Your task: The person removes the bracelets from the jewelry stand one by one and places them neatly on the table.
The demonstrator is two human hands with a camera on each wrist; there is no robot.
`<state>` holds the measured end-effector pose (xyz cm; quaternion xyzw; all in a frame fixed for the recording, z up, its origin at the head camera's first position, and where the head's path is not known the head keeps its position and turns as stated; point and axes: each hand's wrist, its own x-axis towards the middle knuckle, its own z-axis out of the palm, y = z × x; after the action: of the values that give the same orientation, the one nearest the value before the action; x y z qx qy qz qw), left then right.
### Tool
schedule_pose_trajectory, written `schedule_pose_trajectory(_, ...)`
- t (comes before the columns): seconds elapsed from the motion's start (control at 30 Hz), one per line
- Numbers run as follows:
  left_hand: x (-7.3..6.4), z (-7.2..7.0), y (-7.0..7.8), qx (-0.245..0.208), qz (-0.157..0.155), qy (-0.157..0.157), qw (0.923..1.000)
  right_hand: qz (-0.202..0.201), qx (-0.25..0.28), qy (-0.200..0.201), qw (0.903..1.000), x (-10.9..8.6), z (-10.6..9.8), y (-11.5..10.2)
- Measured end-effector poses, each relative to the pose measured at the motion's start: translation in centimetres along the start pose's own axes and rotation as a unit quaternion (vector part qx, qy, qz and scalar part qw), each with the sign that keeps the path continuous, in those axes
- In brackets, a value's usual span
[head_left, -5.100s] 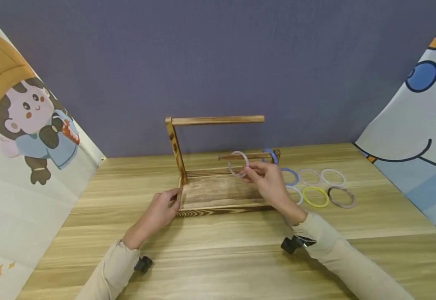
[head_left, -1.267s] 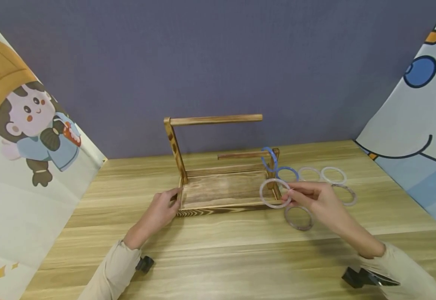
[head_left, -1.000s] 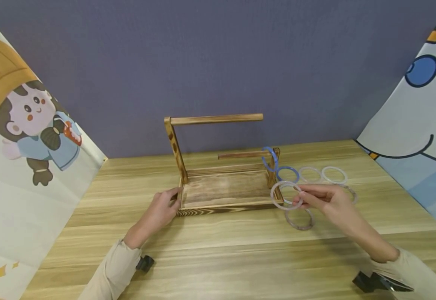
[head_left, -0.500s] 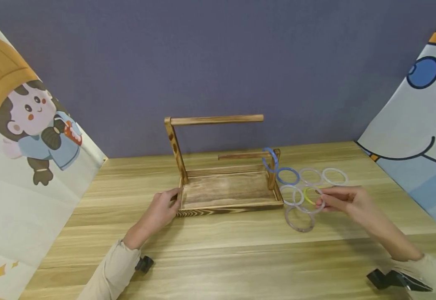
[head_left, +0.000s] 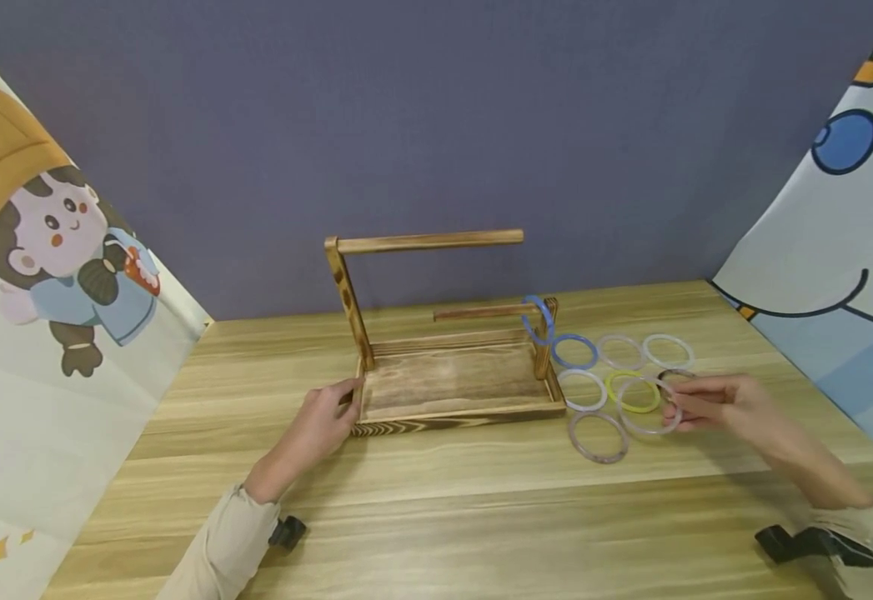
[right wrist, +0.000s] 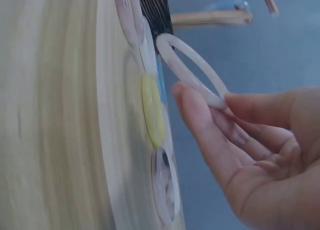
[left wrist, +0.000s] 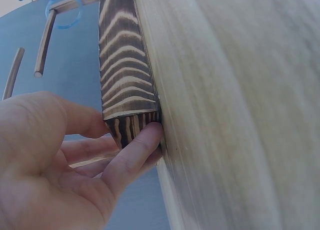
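Note:
My right hand (head_left: 724, 404) pinches a translucent pale bangle (head_left: 649, 431) at its right side, between thumb and fingers. In the right wrist view this bangle (right wrist: 182, 73) stands tilted and apart from the table; in the head view it overlaps a yellow bangle (head_left: 616, 377). A wooden bangle stand (head_left: 451, 422) has a tray base, a tall left post with a high bar and a short right post with a low bar. On that low bar hangs a blue bangle (head_left: 547, 315). My left hand (head_left: 319, 425) grips the tray's left end, at its front corner (left wrist: 131, 127).
Several bangles lie flat on the table (head_left: 406, 517) right of the stand: blue (head_left: 574, 367), pale pink (head_left: 619, 369), white (head_left: 669, 367), another white (head_left: 584, 408) and brownish (head_left: 599, 460). A dark one (head_left: 676, 372) is partly hidden by my right hand. A grey-blue wall (head_left: 436, 125) stands behind.
The pale bangle in my right hand was at the low bar's free end; it has moved right and toward me, over the yellow bangle. My left hand stays on the stand.

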<state>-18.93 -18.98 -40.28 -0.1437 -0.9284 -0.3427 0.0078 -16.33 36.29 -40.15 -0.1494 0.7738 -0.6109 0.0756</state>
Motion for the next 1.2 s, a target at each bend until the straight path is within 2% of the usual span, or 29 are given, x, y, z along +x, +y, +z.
schedule_pose_trajectory(0.13,0.0,0.0,0.0,0.000,-0.001,0.000,1.0000,0.019,-0.024,-0.020,0.9993,-0.2,-0.9,0.4)
schedule_pose_trajectory(0.37,0.0,0.1,0.1,0.001,-0.008,-0.005,1.0000,0.090,0.003,-0.059,0.9941,-0.2,-1.7,0.9)
schedule_pose_trajectory(0.67,-0.1,0.0,0.2,-0.003,-0.013,-0.006,0.9999,0.120,0.013,-0.076,0.9898,0.1,-1.7,1.6)
schedule_pose_trajectory(0.77,0.0,0.0,0.2,0.000,-0.011,-0.004,0.9999,0.133,-0.007,-0.068,0.9888,0.1,-1.5,1.5)
schedule_pose_trajectory(0.87,0.0,0.0,0.2,0.002,-0.009,-0.003,1.0000,0.147,-0.048,-0.045,0.9869,0.0,-1.2,1.4)
schedule_pose_trajectory(1.2,0.0,0.0,0.1,0.007,-0.005,0.006,0.9999,0.152,-0.168,0.020,0.9737,-0.1,0.3,0.8)
